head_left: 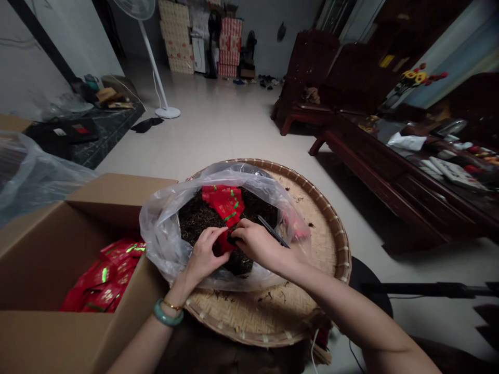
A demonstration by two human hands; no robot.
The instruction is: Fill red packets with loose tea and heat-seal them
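A clear plastic bag (pixel 161 218) full of dark dried leaves (pixel 195 223), tea-like in look, stands open on a round woven bamboo tray (pixel 249 311). Over the leaves, my left hand (pixel 206 254) grips a small red packet (pixel 223 242) between thumb and fingers. My right hand (pixel 257 241) is closed at the packet's mouth, its fingertips pinching dark leaves. Just beyond, several red packets with green marks (pixel 228 202) lie fanned on the leaves. A slim black tool (pixel 273 231) rests beside my right hand; its kind is unclear.
At left, an open cardboard box (pixel 35 259) holds several red packets (pixel 107 275). Leaf bits lie scattered on the tray. A white standing fan (pixel 167 112) is on the floor ahead. A dark wooden table (pixel 366 161) and bench (pixel 307 111) stand at right.
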